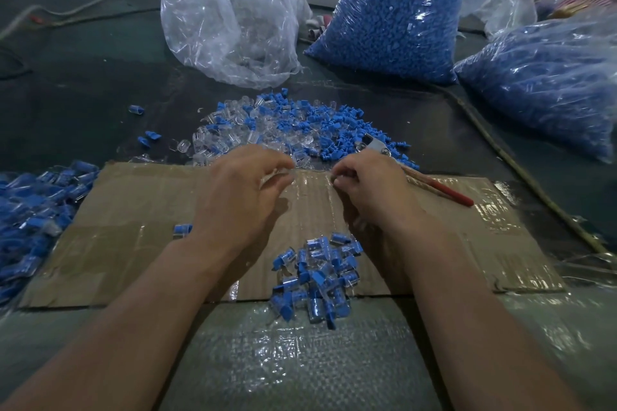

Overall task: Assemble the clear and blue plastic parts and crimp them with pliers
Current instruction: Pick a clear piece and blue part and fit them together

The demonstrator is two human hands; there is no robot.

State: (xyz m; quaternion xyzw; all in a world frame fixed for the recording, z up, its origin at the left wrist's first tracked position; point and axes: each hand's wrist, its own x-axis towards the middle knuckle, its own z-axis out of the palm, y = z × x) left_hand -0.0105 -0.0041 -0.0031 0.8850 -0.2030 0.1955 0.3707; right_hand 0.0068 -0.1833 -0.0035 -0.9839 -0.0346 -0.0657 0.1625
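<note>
Currently, at frame centre, the left hand has its fingers curled, thumb and forefinger closed on a clear part. Fingers of the right hand are curled tight; contents cannot be told. Just right of it lie the pliers, on cardboard. The loose parts pile sits just above both hands.

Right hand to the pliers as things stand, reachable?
Probably yes. The pliers lie just beyond the right hand, red handles uncovered on the cardboard; its curled fingers may need freeing first.
</note>
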